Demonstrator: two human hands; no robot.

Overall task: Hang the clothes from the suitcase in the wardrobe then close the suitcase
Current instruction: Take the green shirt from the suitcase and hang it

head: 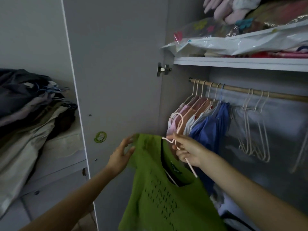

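Observation:
A green knitted top (160,194) hangs on a pale pink hanger (179,124) in front of the open wardrobe. My right hand (188,150) grips the hanger just below its hook, with one arm of the hanger sticking out under the fist. My left hand (122,154) pinches the top's left shoulder between thumb and fingers. The wooden rail (246,91) runs above and to the right, carrying several hung garments in pink, white and blue (205,120). The suitcase is out of view.
Several bare pale hangers (253,129) hang further right on the rail. The grey wardrobe door (116,72) stands open on the left. A shelf (240,63) above holds bagged bedding. A pile of clothes on hangers (28,110) lies at the left.

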